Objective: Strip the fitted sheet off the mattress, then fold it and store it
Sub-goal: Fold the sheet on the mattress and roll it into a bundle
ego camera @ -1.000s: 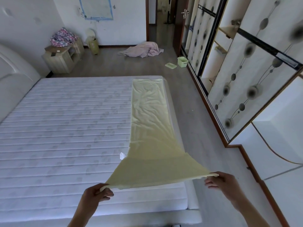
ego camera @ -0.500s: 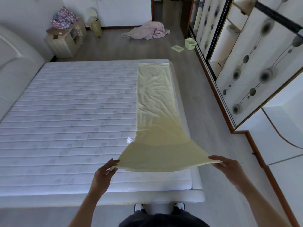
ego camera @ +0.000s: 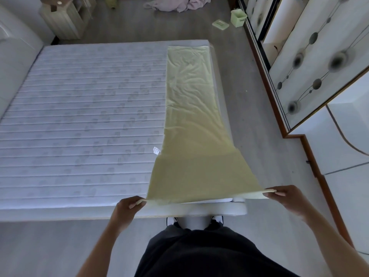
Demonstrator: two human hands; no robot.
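We have the fitted sheet [ego camera: 191, 108] stripped and folded into a long strip along the bare mattress [ego camera: 79, 116], right of centre, our left hand [ego camera: 127, 206] and right hand [ego camera: 287, 198] each pinching a near corner; further folds and storing remain.

Bare mattress [ego camera: 79, 126] lies open leftward; wardrobe [ego camera: 319, 62] crowds right.

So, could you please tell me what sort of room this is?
Most likely a home bedroom: a large white quilted mattress, a sliding-door wardrobe with dot patterns and a small wooden bedside cabinet.
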